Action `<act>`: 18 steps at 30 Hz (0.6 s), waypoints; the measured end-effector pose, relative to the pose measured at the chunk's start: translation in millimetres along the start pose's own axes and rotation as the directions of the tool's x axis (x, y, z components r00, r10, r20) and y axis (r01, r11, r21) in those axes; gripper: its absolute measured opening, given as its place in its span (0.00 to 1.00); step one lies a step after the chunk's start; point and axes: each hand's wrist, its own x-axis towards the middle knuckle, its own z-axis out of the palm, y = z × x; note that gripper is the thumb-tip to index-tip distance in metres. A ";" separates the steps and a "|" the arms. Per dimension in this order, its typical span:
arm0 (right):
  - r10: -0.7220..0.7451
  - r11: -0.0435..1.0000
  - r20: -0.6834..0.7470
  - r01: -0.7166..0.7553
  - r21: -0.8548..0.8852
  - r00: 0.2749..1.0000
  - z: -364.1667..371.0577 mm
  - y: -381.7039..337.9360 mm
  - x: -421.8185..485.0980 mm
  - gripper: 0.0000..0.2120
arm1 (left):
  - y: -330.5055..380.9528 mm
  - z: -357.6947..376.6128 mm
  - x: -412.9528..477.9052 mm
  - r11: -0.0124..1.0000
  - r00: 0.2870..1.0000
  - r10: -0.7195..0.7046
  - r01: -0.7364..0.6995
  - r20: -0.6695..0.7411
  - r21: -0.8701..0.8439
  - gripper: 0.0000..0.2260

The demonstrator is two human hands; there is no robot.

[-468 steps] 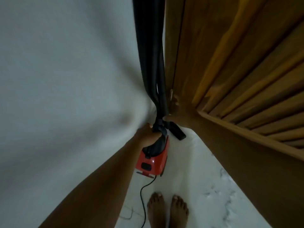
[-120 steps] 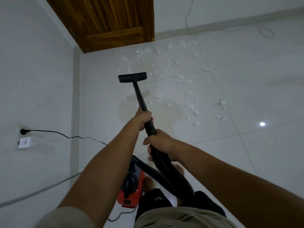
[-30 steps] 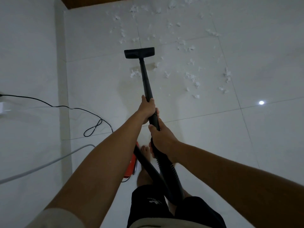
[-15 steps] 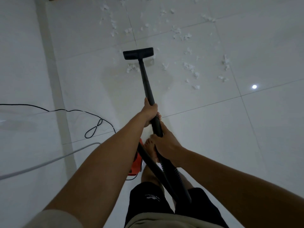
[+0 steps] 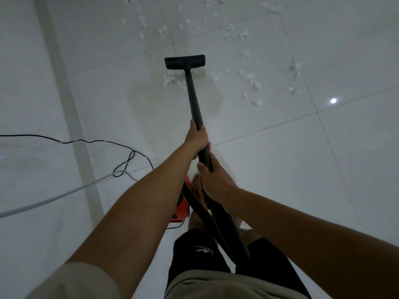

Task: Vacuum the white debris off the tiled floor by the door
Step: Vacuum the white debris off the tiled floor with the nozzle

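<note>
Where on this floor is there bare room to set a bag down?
Bare tiles lie right of the vacuum wand, nearer than the light reflection, and left of it, bordered by the grey strip and the black cord. Crowded: white debris around and beyond the floor nozzle; red vacuum body by the feet.

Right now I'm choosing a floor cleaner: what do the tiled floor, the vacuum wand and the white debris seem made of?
Tiled floor: glazed ceramic or porcelain, glossy; grout lines and a lamp reflection show. Vacuum wand: matte black rigid tube, plastic or painted metal. White debris: soft torn tufts, perhaps tissue or stuffing.
</note>
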 end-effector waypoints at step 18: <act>-0.099 0.990 -0.031 0.095 -0.107 0.995 -22.7 70.1 14.5 0.29 | -43.7 43.9 11.4 0.999 0.999 0.024 -0.025 -0.041 -0.024 0.27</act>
